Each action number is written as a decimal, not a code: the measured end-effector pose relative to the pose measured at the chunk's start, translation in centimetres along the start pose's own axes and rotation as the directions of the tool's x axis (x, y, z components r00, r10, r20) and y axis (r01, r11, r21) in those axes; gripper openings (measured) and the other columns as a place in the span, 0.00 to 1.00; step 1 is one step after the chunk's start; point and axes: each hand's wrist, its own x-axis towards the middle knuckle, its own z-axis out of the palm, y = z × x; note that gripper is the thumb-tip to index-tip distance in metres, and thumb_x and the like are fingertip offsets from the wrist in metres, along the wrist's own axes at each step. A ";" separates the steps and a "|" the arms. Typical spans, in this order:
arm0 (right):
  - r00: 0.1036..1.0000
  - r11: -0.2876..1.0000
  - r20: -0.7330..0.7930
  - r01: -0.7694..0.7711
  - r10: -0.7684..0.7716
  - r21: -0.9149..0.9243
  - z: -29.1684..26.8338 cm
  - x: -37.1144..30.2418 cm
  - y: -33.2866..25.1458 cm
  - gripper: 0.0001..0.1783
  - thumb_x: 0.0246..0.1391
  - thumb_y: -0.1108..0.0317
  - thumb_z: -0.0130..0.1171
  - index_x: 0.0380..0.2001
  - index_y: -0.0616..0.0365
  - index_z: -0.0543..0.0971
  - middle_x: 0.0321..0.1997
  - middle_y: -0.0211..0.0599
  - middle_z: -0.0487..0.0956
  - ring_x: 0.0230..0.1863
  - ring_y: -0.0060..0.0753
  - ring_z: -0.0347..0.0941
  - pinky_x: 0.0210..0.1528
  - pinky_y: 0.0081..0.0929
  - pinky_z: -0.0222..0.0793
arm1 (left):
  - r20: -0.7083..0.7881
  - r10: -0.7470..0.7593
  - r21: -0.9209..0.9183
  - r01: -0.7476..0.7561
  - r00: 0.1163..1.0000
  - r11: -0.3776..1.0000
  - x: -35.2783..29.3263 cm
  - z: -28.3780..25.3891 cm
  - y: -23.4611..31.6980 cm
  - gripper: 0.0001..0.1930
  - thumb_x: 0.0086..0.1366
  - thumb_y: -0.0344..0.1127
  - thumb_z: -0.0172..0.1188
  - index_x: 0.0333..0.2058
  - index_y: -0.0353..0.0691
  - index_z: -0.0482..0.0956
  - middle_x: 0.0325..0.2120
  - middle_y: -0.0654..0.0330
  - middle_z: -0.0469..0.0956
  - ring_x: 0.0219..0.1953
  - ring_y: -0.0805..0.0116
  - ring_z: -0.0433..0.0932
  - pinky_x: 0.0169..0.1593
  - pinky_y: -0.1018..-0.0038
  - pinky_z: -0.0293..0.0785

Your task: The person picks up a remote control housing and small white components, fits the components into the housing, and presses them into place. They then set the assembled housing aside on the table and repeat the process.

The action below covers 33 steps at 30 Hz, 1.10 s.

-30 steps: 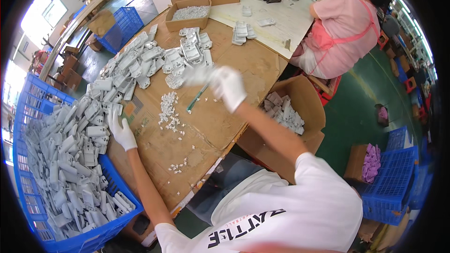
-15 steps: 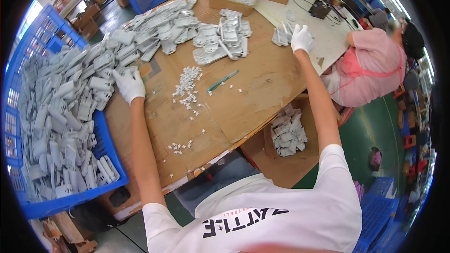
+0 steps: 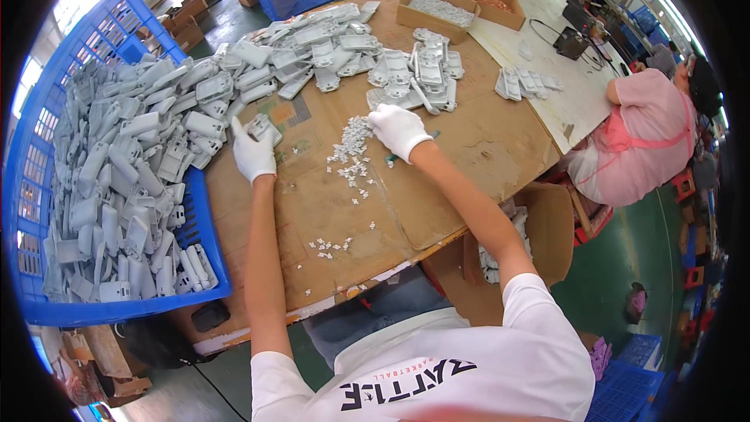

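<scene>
Swung in from the stacked cases (image 3: pixel 522 84), a worker's gloved right hand (image 3: pixel 399 133) curls beside loose white bits (image 3: pixel 354 139), its hold hidden from here, while the left hand (image 3: pixel 254 154) clasps a grey case (image 3: pixel 266 131) near the big pile (image 3: pixel 160 129), which a careless knock could topple.

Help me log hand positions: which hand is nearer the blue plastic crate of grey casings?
Left. The white-gloved left hand is right of the crate; the white-gloved right hand is farther right, beside the tiny white plastic pieces.
</scene>
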 end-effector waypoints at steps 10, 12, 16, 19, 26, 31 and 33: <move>0.959 0.907 -0.206 -0.095 0.194 0.410 -0.5 2.0 -4.7 0.05 0.51 0.64 0.58 0.31 0.49 0.78 0.23 0.45 0.80 0.27 0.48 0.80 0.32 0.41 0.75 | 0.179 0.210 0.175 -0.241 0.961 0.955 -1.6 -0.4 1.3 0.30 0.61 0.32 0.56 0.64 0.48 0.65 0.40 0.55 0.80 0.43 0.55 0.78 0.48 0.59 0.73; 0.956 0.767 -0.253 0.048 0.152 0.639 0.4 2.6 -7.4 0.05 0.51 0.67 0.60 0.32 0.53 0.79 0.22 0.41 0.80 0.25 0.34 0.81 0.30 0.30 0.76 | 0.193 0.109 0.281 -0.162 0.975 0.946 -3.1 -1.4 2.8 0.25 0.64 0.37 0.54 0.61 0.50 0.67 0.43 0.52 0.78 0.41 0.48 0.80 0.44 0.53 0.75; 0.976 0.326 -0.055 -0.018 0.212 0.945 2.8 2.3 -10.1 0.03 0.52 0.76 0.59 0.32 0.62 0.77 0.27 0.35 0.83 0.30 0.21 0.81 0.32 0.21 0.78 | 0.237 0.101 0.390 -0.190 0.966 0.901 -4.9 -1.3 2.7 0.18 0.66 0.42 0.51 0.54 0.51 0.70 0.39 0.50 0.82 0.36 0.44 0.82 0.38 0.51 0.77; 0.988 0.342 -0.031 -0.023 0.150 0.940 3.0 0.9 -11.5 0.03 0.50 0.77 0.61 0.30 0.62 0.78 0.27 0.34 0.83 0.29 0.19 0.80 0.32 0.19 0.77 | 0.270 0.054 0.365 -0.155 0.961 0.918 -5.5 -1.8 2.5 0.15 0.67 0.43 0.49 0.50 0.52 0.73 0.33 0.48 0.83 0.34 0.43 0.82 0.38 0.49 0.76; 0.982 0.329 -0.029 -0.034 0.185 0.944 2.9 0.6 -11.4 0.05 0.48 0.72 0.62 0.30 0.57 0.79 0.26 0.34 0.82 0.27 0.25 0.80 0.34 0.24 0.75 | 0.230 0.016 -0.271 0.049 0.973 0.961 -7.1 -2.9 2.0 0.26 0.66 0.29 0.47 0.63 0.44 0.62 0.43 0.44 0.79 0.41 0.51 0.81 0.45 0.60 0.77; 0.898 0.684 -0.438 0.292 0.045 0.669 4.0 0.9 -11.6 0.07 0.47 0.73 0.62 0.32 0.57 0.76 0.32 0.40 0.79 0.34 0.44 0.77 0.39 0.35 0.73 | 0.563 0.023 -0.567 0.366 0.826 0.737 -7.4 -4.0 3.2 0.37 0.57 0.19 0.50 0.67 0.33 0.52 0.52 0.47 0.73 0.39 0.66 0.80 0.33 0.77 0.79; 0.844 0.773 -0.534 0.371 -0.049 0.515 3.8 0.9 -11.2 0.08 0.46 0.76 0.62 0.32 0.56 0.77 0.31 0.40 0.77 0.36 0.43 0.75 0.40 0.34 0.72 | 0.430 0.100 -0.593 0.197 0.897 0.781 -7.8 -2.2 2.5 0.33 0.59 0.23 0.55 0.65 0.33 0.59 0.47 0.51 0.76 0.27 0.72 0.80 0.21 0.79 0.77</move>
